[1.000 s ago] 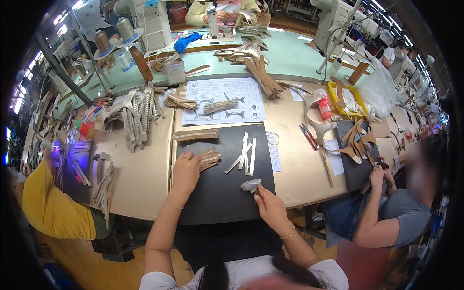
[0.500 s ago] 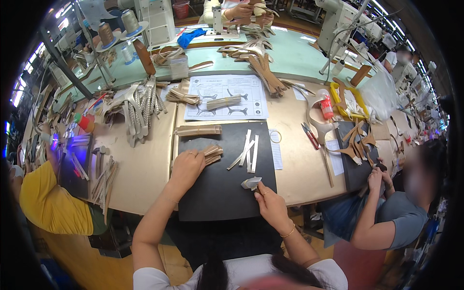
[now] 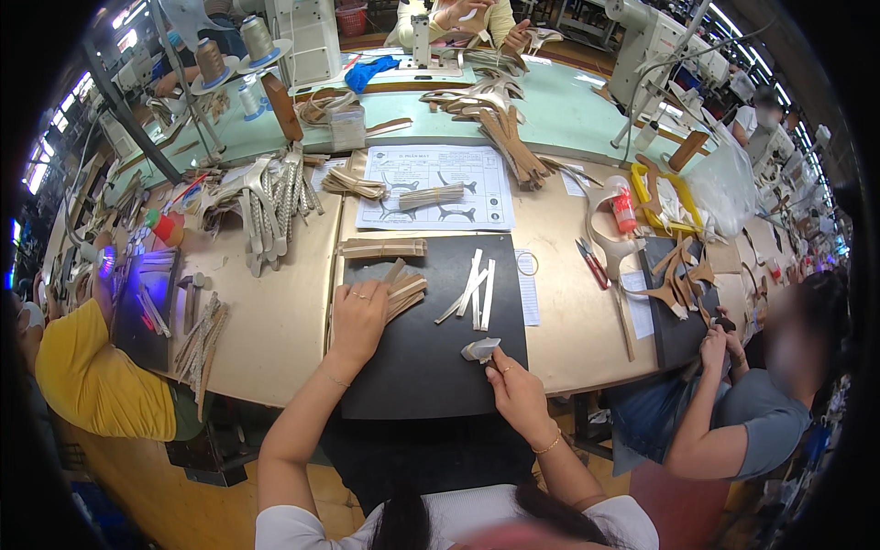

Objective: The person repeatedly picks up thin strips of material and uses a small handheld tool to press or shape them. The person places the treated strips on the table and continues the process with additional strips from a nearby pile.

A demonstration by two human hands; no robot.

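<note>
The left hand [image 3: 357, 316] is laid flat, fingers spread, on a fan of tan strips [image 3: 399, 291] at the upper left of the black mat [image 3: 417, 367]; nothing is clamped, the strips are merely pressed down. The right hand [image 3: 518, 396] is pinched shut on a small pale grey piece [image 3: 480, 349], held just above the mat's right part.

Compared with the views of a second and half a second ago, both hands are found in nearly the same places. The grey piece has stayed in the right hand's grip, and the left hand has remained on the strips. It is judged that the work on the grey piece is still in progress and that no strip has yet been drawn from the fan.

The tan surface [image 3: 284, 321] is noted beneath the mat. A printed sheet [image 3: 438, 176] lies beyond the mat, with a bundle of strips upon it. White strips [image 3: 475, 291] lie loose on the mat, apart from both hands. Red-handled scissors [image 3: 591, 262] rest to the right, clear of the mat.
</note>
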